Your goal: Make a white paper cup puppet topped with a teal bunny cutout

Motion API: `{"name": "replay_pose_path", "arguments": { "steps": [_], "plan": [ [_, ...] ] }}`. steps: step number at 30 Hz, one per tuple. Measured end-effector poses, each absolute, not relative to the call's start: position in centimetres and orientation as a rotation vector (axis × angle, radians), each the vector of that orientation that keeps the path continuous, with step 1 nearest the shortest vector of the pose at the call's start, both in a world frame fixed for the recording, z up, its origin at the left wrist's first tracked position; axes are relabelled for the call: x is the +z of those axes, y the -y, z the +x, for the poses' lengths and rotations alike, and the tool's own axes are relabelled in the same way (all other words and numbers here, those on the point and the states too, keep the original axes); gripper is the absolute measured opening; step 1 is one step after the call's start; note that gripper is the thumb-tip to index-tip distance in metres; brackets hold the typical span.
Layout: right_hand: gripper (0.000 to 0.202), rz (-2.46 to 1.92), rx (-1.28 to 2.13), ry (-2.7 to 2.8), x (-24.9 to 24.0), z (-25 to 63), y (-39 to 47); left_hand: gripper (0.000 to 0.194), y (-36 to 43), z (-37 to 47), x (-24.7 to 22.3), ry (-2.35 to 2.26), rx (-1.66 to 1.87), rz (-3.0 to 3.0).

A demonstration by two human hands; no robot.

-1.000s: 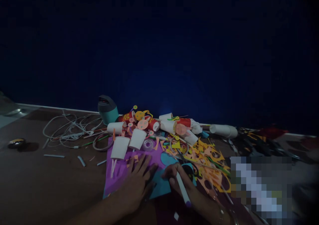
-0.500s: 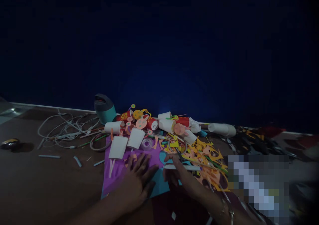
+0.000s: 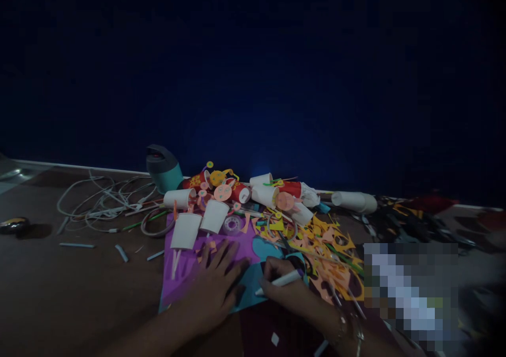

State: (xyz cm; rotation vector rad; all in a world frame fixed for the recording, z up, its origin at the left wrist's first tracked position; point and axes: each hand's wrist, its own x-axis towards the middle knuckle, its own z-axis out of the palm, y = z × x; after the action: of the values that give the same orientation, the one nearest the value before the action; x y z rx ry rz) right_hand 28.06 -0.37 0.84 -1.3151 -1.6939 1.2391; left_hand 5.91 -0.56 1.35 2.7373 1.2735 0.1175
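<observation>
My left hand [image 3: 219,278] lies with its fingers spread on the purple paper [image 3: 174,288] and the edge of the blue paper [image 3: 250,282]. In my right hand [image 3: 286,288] is a white marker [image 3: 281,281] with a purple end, gripped like a pen. The marker's tip points down and left at the blue paper; whether it touches is too dark to tell. Just beyond my left hand are two white paper cups [image 3: 185,231] and a roll of tape [image 3: 232,224]. A blue paper piece [image 3: 266,249] lies beyond my right hand.
Yellow and orange paper scraps [image 3: 332,251] spread to the right. Several cups and paper figures [image 3: 222,192] pile up by the dark blue wall [image 3: 253,83]. A teal bottle-like object [image 3: 166,172] stands at back left beside tangled white cables [image 3: 103,204]. Stacked white cups [image 3: 353,202] lie at back right.
My right hand has turned the marker from lying almost level to slanting down toward the blue paper, with the fingers closing round it. My left hand has stayed on the paper.
</observation>
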Motion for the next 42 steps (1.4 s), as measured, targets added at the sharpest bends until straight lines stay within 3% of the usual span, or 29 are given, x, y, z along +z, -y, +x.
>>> {"name": "replay_pose_path", "arguments": {
  "steps": [42],
  "plan": [
    [0.021, -1.347, 1.282, 1.702, 1.2, 27.4, 0.6, 0.060, 0.6, 6.0, 1.1, -1.268, 0.143, 2.743]
  ]
}}
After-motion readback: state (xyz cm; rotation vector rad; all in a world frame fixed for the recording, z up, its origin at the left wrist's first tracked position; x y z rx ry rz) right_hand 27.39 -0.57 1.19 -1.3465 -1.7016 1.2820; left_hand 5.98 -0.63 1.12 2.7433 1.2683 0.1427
